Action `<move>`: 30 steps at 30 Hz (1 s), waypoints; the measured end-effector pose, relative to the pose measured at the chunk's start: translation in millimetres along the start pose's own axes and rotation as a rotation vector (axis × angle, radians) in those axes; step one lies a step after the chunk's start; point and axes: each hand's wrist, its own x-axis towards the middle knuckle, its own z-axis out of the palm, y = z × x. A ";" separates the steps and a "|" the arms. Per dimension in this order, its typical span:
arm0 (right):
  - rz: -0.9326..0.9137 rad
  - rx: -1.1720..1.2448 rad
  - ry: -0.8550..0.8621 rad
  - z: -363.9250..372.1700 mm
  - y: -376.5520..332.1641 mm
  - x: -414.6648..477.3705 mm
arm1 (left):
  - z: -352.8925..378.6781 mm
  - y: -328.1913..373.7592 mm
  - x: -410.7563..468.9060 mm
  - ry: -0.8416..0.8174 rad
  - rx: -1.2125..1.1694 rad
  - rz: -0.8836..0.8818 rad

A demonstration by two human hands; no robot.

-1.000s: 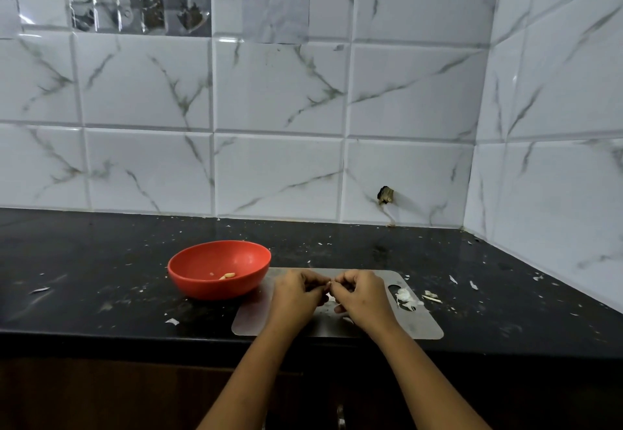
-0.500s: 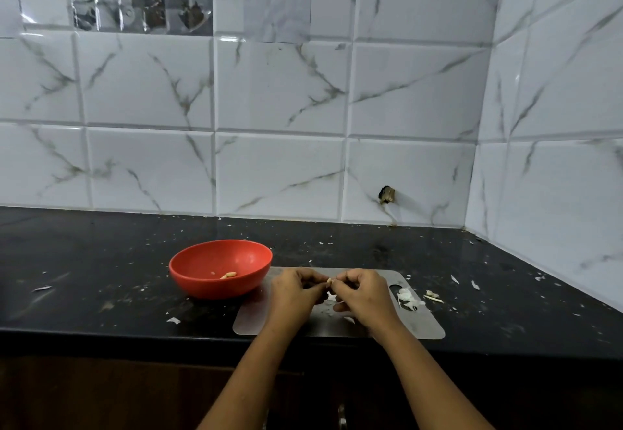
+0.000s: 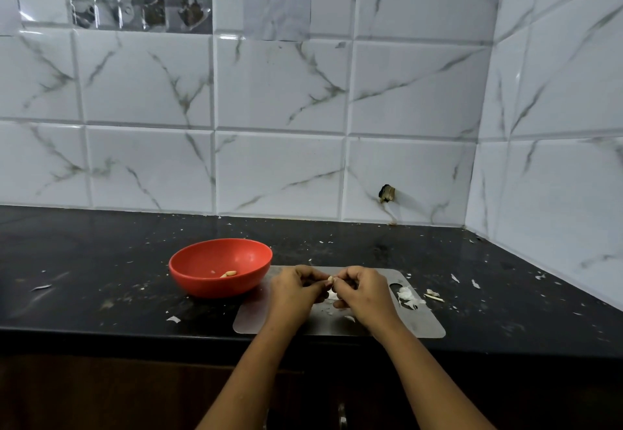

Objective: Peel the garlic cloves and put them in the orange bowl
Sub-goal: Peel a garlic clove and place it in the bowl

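**Peeling under way: one clove held in both grips, one already in the bowl**

Change noted: very little over the last second. The left grip [image 3: 293, 291] and the right grip [image 3: 364, 291], the person's two bare hands, stay together above the cutting board [image 3: 421, 325] in the same place. The one difference is that the pale tip of the garlic clove [image 3: 330, 280] now shows more plainly between the fingertips. Judgement: the skin is being worked off, and this clove is not yet ready to go into the bowl.

Grip state: both are curled and pinch the one clove, one from each side. Neither is released.

Location: the held clove is raised just above the board, to the right of the orange bowl [image 3: 209, 286]. The bowl stands on the black worktop [image 3: 101, 261] at the board's left edge; whether it touches the board cannot be told.

Appearance: only a small cream-white end is visible. Fingers hide the rest, so how much skin remains cannot be told. One peeled clove [image 3: 228, 274], yellowish and elongated, lies on the bowl's floor. Loose skins [image 3: 406, 294] lie by the board's handle hole, with more scattered on the worktop
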 end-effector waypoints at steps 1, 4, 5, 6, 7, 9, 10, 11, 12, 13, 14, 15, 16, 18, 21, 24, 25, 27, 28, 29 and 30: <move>-0.007 -0.009 0.002 -0.2 0.3 0.2 | 0.3 0.6 -0.2 0.004 -0.010 -0.008; -0.018 -0.023 0.004 -0.2 1.3 0.3 | 0.6 1.1 0.1 0.012 -0.018 -0.016; -0.022 -0.026 0.006 -0.2 1.5 0.2 | 0.7 1.1 0.2 0.011 -0.018 -0.016; -0.026 -0.028 0.008 0.0 1.4 0.2 | 1.1 0.8 0.7 0.012 -0.017 -0.015; -0.029 -0.032 0.010 0.3 1.4 0.2 | 1.3 0.6 0.7 0.013 -0.019 -0.014; -0.032 -0.041 0.022 0.7 1.7 0.5 | 1.6 0.9 0.1 0.014 -0.037 -0.010; -0.031 -0.045 0.027 0.8 2.0 0.7 | 1.4 1.2 -0.4 0.012 -0.041 -0.004; -0.031 -0.051 0.028 1.0 2.2 1.0 | 1.2 1.6 -0.8 0.010 -0.041 0.002; -0.032 -0.061 0.026 1.0 2.4 0.9 | 1.1 1.5 -1.3 0.007 -0.040 0.007; -0.038 -0.074 0.025 1.1 2.6 0.7 | 1.3 1.6 -1.5 0.005 -0.041 0.010; -0.046 -0.092 0.024 1.3 2.7 0.5 | 1.4 1.2 -1.4 0.004 -0.034 0.014; -0.055 -0.113 0.022 1.4 2.6 0.3 | 1.9 0.7 -0.9 0.004 -0.019 0.023; -0.063 -0.135 0.019 1.6 2.5 0.1 | 2.4 -0.1 -0.2 0.004 0.002 0.034; -0.082 -0.170 0.018 1.9 2.5 -0.4 | 3.0 -1.0 0.2 0.004 0.024 0.050; -0.111 -0.214 0.035 1.8 2.6 -0.6 | 3.6 -1.3 -1.2 -0.020 -0.005 0.049; -0.129 -0.209 0.035 1.6 3.0 -0.5 | 3.1 1.2 -1.3 -0.025 -0.094 0.008; -0.128 -0.190 0.029 1.4 2.9 -0.4 | 2.5 1.9 -0.7 -0.022 -0.121 -0.008; -0.117 -0.128 0.020 1.2 2.4 -0.3 | 1.4 3.9 -0.5 -0.017 -0.162 -0.032; -0.113 -0.097 0.020 1.1 1.6 -0.6 | 1.1 4.4 -0.2 -0.012 -0.179 -0.042; -0.109 -0.074 0.021 1.2 0.6 -0.6 | 0.7 4.8 0.0 -0.009 -0.192 -0.051; -0.105 -0.057 0.021 1.5 -0.1 -0.8 | 0.6 5.1 0.1 -0.007 -0.196 -0.057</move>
